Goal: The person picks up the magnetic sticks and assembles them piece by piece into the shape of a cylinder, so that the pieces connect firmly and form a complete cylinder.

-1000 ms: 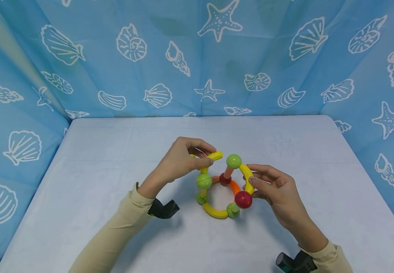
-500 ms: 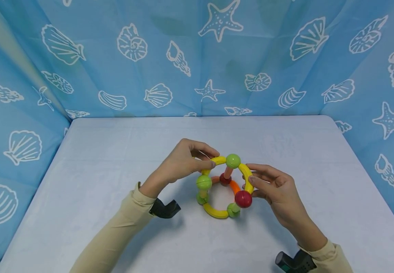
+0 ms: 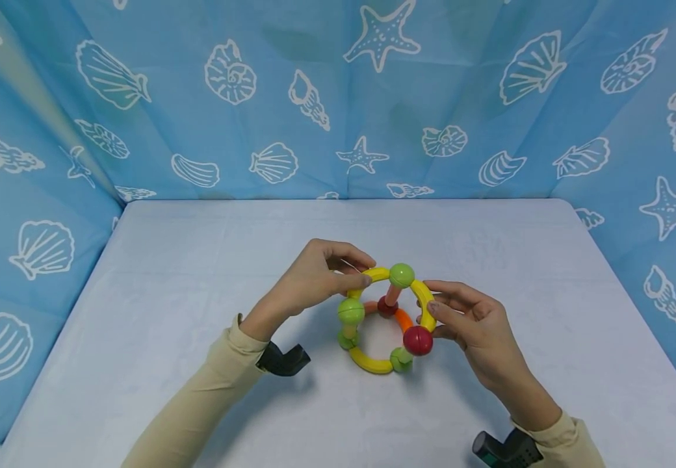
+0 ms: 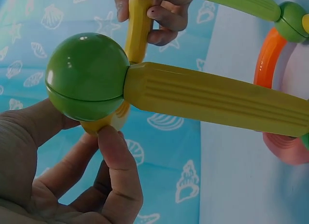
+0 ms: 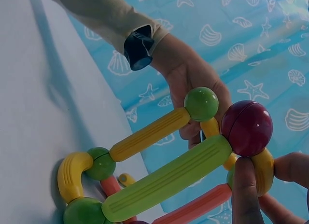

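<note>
A frame of magnetic balls and rods stands on the table between both hands. My left hand (image 3: 314,276) pinches a curved yellow rod (image 3: 378,274) at its top; the rod runs from the left green ball (image 3: 351,311) to the back green ball (image 3: 401,275). With thumb and fingers, my right hand (image 3: 478,325) holds another curved yellow rod (image 3: 424,300) between that back ball and a red ball (image 3: 418,341). Straight yellow (image 5: 150,134), green (image 5: 166,178) and salmon (image 5: 195,204) rods rise from a lower ring of curved rods, including a yellow one (image 3: 371,363) and an orange one (image 3: 403,320).
A white cloth-covered table (image 3: 209,247) lies beneath the frame. Blue curtains (image 3: 326,97) with white shell prints close off its back and sides. Black wrist cameras sit on the left wrist (image 3: 283,360) and the right wrist (image 3: 507,450).
My left hand has lowered the free end of its curved yellow rod against the back green ball, closing the gap between them. The right hand has stayed in place on its rod.
</note>
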`<state>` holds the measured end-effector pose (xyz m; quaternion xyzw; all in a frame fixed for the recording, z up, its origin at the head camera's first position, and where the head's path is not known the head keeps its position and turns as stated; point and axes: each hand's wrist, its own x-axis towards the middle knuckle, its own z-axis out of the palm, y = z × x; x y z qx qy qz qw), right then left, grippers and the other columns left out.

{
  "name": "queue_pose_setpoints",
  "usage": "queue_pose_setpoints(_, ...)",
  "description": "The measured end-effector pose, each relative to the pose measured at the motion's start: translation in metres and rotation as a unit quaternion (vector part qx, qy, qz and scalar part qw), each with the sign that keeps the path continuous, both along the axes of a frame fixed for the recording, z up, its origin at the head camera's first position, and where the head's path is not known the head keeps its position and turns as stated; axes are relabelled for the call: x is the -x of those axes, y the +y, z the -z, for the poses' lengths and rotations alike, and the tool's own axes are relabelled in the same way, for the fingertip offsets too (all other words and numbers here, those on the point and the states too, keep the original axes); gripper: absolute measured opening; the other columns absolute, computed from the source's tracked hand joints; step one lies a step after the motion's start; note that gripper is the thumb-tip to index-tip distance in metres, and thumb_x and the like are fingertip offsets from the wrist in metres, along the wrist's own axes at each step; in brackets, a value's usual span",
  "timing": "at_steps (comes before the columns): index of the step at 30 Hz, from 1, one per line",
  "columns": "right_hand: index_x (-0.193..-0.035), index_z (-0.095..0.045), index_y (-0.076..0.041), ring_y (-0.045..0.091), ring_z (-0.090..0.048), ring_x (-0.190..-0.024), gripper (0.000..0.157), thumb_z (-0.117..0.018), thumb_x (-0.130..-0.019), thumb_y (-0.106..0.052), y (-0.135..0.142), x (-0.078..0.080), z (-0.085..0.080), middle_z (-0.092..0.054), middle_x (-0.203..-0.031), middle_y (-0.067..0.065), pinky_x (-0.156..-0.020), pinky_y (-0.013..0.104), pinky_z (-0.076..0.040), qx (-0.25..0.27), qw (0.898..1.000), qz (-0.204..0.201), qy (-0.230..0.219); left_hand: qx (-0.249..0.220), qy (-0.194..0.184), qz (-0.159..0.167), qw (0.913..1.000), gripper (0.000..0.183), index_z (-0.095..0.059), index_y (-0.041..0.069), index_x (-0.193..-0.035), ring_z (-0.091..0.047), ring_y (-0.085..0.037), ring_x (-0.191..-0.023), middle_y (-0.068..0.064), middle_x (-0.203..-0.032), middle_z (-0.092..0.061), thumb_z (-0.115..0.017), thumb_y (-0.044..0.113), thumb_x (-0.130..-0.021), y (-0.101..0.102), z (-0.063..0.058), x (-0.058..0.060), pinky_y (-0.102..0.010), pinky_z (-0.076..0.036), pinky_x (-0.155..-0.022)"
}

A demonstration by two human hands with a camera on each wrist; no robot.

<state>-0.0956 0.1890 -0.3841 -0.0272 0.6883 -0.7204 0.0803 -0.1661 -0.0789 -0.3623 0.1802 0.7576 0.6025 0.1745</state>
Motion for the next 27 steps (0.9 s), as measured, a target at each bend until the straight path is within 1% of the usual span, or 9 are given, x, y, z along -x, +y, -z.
queue_pose_setpoints(4,-0.128,-0.061,0.001,0.022,-0.069,-0.084,0.033,-0.065,-0.098,-0.011,0.000,-0.001,0.000,-0.070,-0.107,0.011,-0.074,0.033,-0.060,-0.004,1.000,0.004,-0.002,0.001,0.004,0.000,1.0000,0.019,-0.075,0.011,-0.108,-0.064,-0.026,-0.086,-0.006,-0.099,-0.070,-0.070,0.012,-0.090,0.001,0.001,0.001,-0.041,-0.059,-0.071)
queue_pose_setpoints(6,-0.129,-0.059,0.002,0.023,-0.070,-0.085,0.034,-0.063,-0.100,-0.015,0.001,-0.001,0.001,-0.069,-0.109,0.011,-0.074,0.033,-0.060,-0.013,1.000,0.007,-0.004,0.001,0.003,-0.006,1.0000,0.018,-0.075,0.010,-0.109,-0.065,-0.026,-0.087,-0.006,-0.101,-0.070,-0.070,0.014,-0.092,0.001,0.002,0.000,-0.042,-0.060,-0.072)
queue_pose_setpoints(8,-0.131,-0.058,0.002,0.023,-0.070,-0.088,0.038,-0.060,-0.102,-0.021,0.001,0.001,0.003,-0.069,-0.111,0.010,-0.076,0.032,-0.059,-0.030,0.999,0.010,-0.007,-0.003,0.000,-0.021,0.9998,0.019,-0.074,0.009,-0.111,-0.066,-0.028,-0.089,-0.007,-0.104,-0.070,-0.069,0.016,-0.094,0.000,0.004,-0.001,-0.042,-0.060,-0.073)
queue_pose_setpoints(11,-0.133,-0.057,0.003,0.023,-0.069,-0.092,0.044,-0.057,-0.103,-0.030,0.005,0.008,0.011,-0.067,-0.113,0.009,-0.078,0.032,-0.059,-0.053,0.998,0.016,-0.018,-0.020,-0.006,-0.055,0.9983,0.018,-0.073,0.008,-0.112,-0.065,-0.029,-0.092,-0.010,-0.110,-0.068,-0.065,0.014,-0.097,-0.008,0.010,-0.006,-0.041,-0.060,-0.073)
queue_pose_setpoints(15,-0.133,-0.058,0.001,0.021,-0.068,-0.094,0.045,-0.058,-0.102,-0.031,0.012,0.021,0.027,-0.067,-0.116,0.008,-0.079,0.031,-0.058,-0.094,0.995,0.009,-0.017,-0.022,-0.013,-0.086,0.9960,0.017,-0.071,0.005,-0.112,-0.064,-0.029,-0.095,-0.014,-0.114,-0.066,-0.063,0.006,-0.097,-0.022,0.025,-0.019,-0.038,-0.060,-0.072)
queue_pose_setpoints(18,-0.131,-0.060,0.000,0.022,-0.069,-0.094,0.038,-0.062,-0.101,-0.024,0.015,0.032,0.042,-0.067,-0.118,0.012,-0.080,0.030,-0.058,-0.128,0.992,-0.014,0.004,0.010,-0.018,-0.093,0.9955,0.019,-0.070,0.005,-0.112,-0.065,-0.026,-0.094,-0.015,-0.113,-0.066,-0.065,0.002,-0.094,-0.028,0.039,-0.033,-0.036,-0.060,-0.071)
queue_pose_setpoints(22,-0.127,-0.063,0.001,0.027,-0.069,-0.098,0.034,-0.069,-0.095,-0.009,0.011,0.046,0.057,-0.067,-0.115,0.020,-0.082,0.030,-0.057,-0.155,0.985,-0.060,0.043,0.065,0.000,-0.097,0.9932,0.025,-0.070,0.008,-0.111,-0.066,-0.020,-0.093,-0.009,-0.109,-0.068,-0.069,0.002,-0.087,-0.025,0.057,-0.052,-0.033,-0.058,-0.068)
queue_pose_setpoints(25,-0.120,-0.067,0.000,0.026,-0.067,-0.101,0.030,-0.073,-0.091,-0.006,0.004,0.055,0.063,-0.070,-0.110,0.015,-0.086,0.027,-0.055,-0.182,0.975,-0.090,0.092,0.094,0.028,-0.096,0.9906,0.027,-0.070,0.009,-0.110,-0.067,-0.020,-0.094,-0.005,-0.107,-0.068,-0.074,0.006,-0.084,-0.018,0.067,-0.061,-0.030,-0.057,-0.067)
queue_pose_setpoints(27,-0.115,-0.070,-0.004,0.024,-0.066,-0.101,0.027,-0.076,-0.089,-0.006,0.000,0.059,0.066,-0.072,-0.107,0.009,-0.088,0.027,-0.054,-0.205,0.964,-0.108,0.132,0.108,0.043,-0.097,0.9884,0.028,-0.069,0.009,-0.108,-0.067,-0.020,-0.094,-0.003,-0.106,-0.067,-0.078,0.008,-0.081,-0.013,0.073,-0.065,-0.029,-0.056,-0.068)
